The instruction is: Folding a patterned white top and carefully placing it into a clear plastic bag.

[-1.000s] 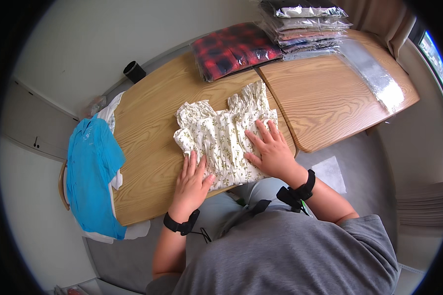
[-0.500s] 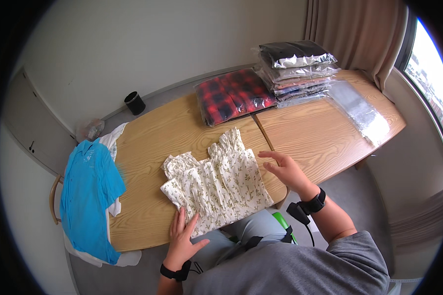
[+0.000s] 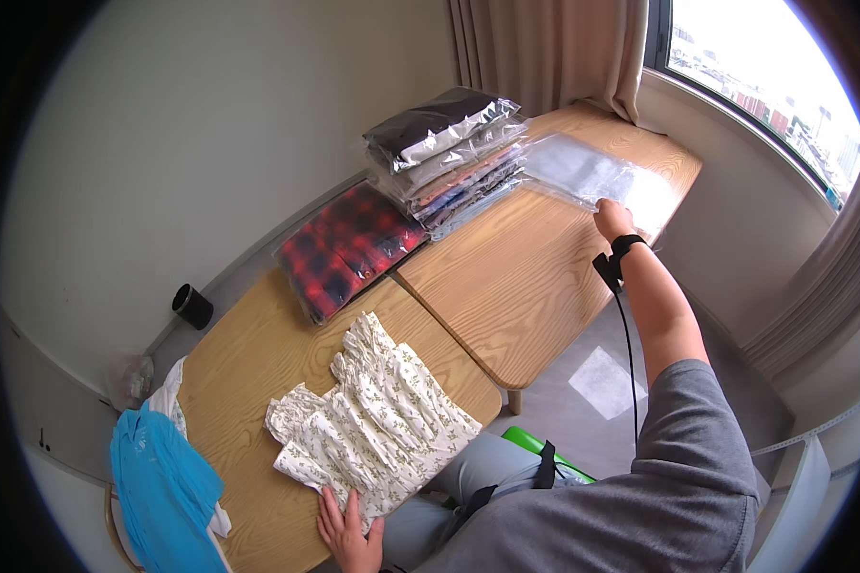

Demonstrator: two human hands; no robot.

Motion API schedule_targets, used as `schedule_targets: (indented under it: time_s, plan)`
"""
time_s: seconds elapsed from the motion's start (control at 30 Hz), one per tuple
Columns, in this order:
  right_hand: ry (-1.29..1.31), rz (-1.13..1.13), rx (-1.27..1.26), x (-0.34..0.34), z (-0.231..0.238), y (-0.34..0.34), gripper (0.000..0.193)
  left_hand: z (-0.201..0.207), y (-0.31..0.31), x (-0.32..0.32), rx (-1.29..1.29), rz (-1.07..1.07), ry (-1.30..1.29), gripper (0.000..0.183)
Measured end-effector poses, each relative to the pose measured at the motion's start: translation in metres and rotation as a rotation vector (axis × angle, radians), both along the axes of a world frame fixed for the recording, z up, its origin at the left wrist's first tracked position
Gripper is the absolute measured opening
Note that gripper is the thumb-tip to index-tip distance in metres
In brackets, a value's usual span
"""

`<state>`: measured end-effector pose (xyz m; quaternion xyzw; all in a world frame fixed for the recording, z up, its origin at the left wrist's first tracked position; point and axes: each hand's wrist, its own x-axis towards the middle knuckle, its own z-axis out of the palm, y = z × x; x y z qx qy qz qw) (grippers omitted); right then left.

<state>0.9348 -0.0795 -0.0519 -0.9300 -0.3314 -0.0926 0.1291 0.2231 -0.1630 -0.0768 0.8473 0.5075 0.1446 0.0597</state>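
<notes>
A white garment with a small green floral print (image 3: 382,420) lies folded on the wooden table, its ruffled parts toward the far left. My left hand (image 3: 351,535) rests at its near edge, open, with fingers spread over the cloth. Far to the right, my right arm is stretched out across the table. My right hand (image 3: 613,220) is closed at the near edge of flat clear plastic bags (image 3: 592,172), with its fingertips pinching there. How much of the plastic is between the fingers is partly hidden by the hand.
A bagged red-and-black plaid garment (image 3: 352,250) lies beside a stack of bagged clothes (image 3: 444,158). A blue shirt (image 3: 162,487) hangs over a chair at the left. The table (image 3: 506,277) has a seam across it. A black bin (image 3: 192,307) stands beyond.
My right hand has moved from beside the floral garment out to the clear bags, and its fingers have closed. My view has turned right. The left hand stays by the garment's near edge.
</notes>
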Motion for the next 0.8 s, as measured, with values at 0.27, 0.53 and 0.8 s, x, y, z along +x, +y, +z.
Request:
schedule_targets:
  time_s: [0.27, 0.53, 0.8]
  plan:
    - [-0.157, 0.118, -0.105, 0.035, -0.011, -0.007, 0.025, 0.005, -0.004, 0.009, -0.045, 0.015, 0.057, 0.061]
    - [-0.057, -0.024, 0.475, 0.048, -0.013, 0.008, 0.02, 0.002, 0.003, 0.001, -0.013, -0.025, 0.01, 0.059]
    - [0.875, 0.125, 1.072, 0.013, 0.029, -0.011, 0.019, -0.001, -0.004, 0.001, 0.017, -0.007, 0.002, 0.058]
